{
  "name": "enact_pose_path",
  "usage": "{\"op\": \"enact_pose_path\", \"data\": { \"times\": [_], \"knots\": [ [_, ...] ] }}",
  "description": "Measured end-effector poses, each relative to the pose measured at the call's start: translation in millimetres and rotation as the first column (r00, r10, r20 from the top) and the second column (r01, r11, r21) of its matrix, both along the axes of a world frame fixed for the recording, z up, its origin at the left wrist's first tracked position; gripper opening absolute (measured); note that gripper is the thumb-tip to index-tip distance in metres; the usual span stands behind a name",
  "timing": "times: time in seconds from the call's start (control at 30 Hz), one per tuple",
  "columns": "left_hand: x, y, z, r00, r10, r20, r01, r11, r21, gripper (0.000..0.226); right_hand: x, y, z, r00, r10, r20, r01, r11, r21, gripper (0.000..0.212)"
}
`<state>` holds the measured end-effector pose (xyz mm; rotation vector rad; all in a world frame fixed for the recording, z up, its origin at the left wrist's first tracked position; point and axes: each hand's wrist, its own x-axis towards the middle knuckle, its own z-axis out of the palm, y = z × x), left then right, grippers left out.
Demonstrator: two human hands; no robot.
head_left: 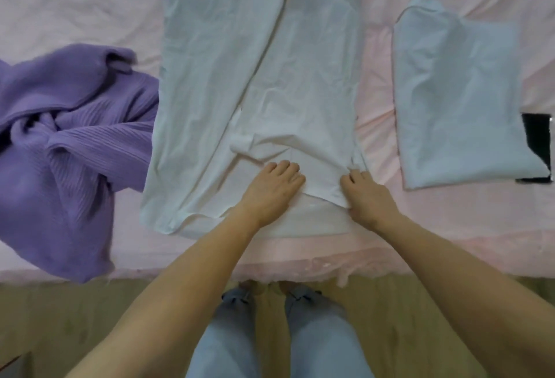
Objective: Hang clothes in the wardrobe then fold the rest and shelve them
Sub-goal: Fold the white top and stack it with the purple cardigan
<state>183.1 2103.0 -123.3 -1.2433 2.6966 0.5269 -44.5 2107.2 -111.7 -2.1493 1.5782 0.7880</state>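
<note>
purple knit sweater cut off by the left edge, white garment's top beyond the upper edge, black object half hidden under folded white cloth

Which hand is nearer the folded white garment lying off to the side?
Right. The right hand pinches the spread white shirt at its hem corner, on the side toward the folded white garment; the left hand presses the shirt farther away.

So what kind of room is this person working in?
Most likely a bedroom. Clothes are spread on a bed with a pink sheet: a white garment being folded, a folded pale one, and a crumpled purple sweater.
</note>
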Motion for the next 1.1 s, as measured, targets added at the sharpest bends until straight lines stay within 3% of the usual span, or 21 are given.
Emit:
{"op": "enact_pose_path", "data": {
  "times": [0.07, 0.13, 0.2, 0.27, 0.37, 0.43, 0.53, 0.63, 0.73, 0.83, 0.87, 0.93, 1.03, 1.1],
  "knots": [
    [-13.3, 1.2, -6.9, 0.997, -0.071, -0.018, 0.069, 0.995, -0.068, 0.026, -9.1, 13.9, -1.7, 0.983, -0.089, 0.161, 0.112, 0.985, -0.135, 0.025],
    [-24.2, -1.9, -11.8, 0.998, -0.066, -0.002, 0.066, 0.994, -0.088, 0.022, -18.6, 23.3, 2.9, 0.92, -0.249, 0.303, 0.318, 0.926, -0.204, 0.023],
    [-38.9, -8.0, -11.8, 0.999, -0.052, 0.011, 0.053, 0.998, -0.035, 0.02, -28.8, 31.0, 9.2, 0.825, -0.391, 0.407, 0.508, 0.83, -0.233, 0.026],
    [-53.4, -11.0, -4.0, 0.999, -0.019, -0.032, 0.023, 0.992, 0.122, 0.012, -38.8, 35.6, 16.5, 0.712, -0.492, 0.501, 0.656, 0.72, -0.226, 0.03],
    [-71.5, -3.1, 8.0, 0.979, 0.074, -0.188, -0.035, 0.978, 0.205, 0.014, -56.4, 37.3, 28.4, 0.495, -0.629, 0.599, 0.848, 0.5, -0.175, 0.029],
    [-83.5, 5.6, 17.6, 0.947, 0.145, -0.287, -0.123, 0.988, 0.092, 0.008, -75.5, 40.0, 30.6, 0.375, -0.689, 0.62, 0.916, 0.379, -0.134, 0.024],
    [-89.4, 13.0, 18.5, 0.93, 0.236, -0.283, -0.249, 0.968, -0.011, 0.03, -91.7, 40.1, 23.9, 0.186, -0.758, 0.625, 0.973, 0.231, -0.009, 0.016],
    [-95.4, 17.5, 12.8, 0.967, 0.117, -0.227, -0.128, 0.991, -0.037, 0.029, -101.8, 38.2, 21.4, 0.033, -0.776, 0.63, 0.974, 0.165, 0.153, 0.013],
    [-102.9, 18.2, 12.4, 0.96, 0.096, -0.261, -0.096, 0.995, 0.012, 0.004, -107.4, 37.9, 29.5, 0.085, -0.679, 0.729, 0.959, 0.255, 0.125, 0.018],
    [-119.7, 29.0, 19.0, 0.956, -0.049, -0.289, 0.082, 0.991, 0.102, 0.021, -121.0, 52.5, 30.5, 0.093, -0.672, 0.735, 0.971, 0.224, 0.082, 0.03],
    [-127.2, 36.5, 20.2, 0.96, -0.155, -0.232, 0.197, 0.965, 0.172, 0.024, -126.2, 61.6, 28.3, 0.122, -0.729, 0.674, 0.971, 0.229, 0.072, 0.031],
    [-142.1, 42.7, 22.3, 0.956, -0.287, -0.055, 0.29, 0.908, 0.302, 0.037, -136.0, 76.4, 18.9, 0.289, -0.854, 0.433, 0.938, 0.343, 0.051, 0.026],
    [-157.3, 30.8, 23.5, 0.968, -0.252, 0.018, 0.227, 0.899, 0.374, 0.048, -139.3, 89.7, 8.2, 0.453, -0.883, 0.12, 0.877, 0.466, 0.117, 0.031],
    [-157.1, 22.3, 25.1, 0.976, -0.219, 0.019, 0.192, 0.888, 0.418, 0.046, -129.4, 90.0, 8.5, 0.539, -0.835, 0.111, 0.837, 0.545, 0.036, 0.04]
  ]
}}
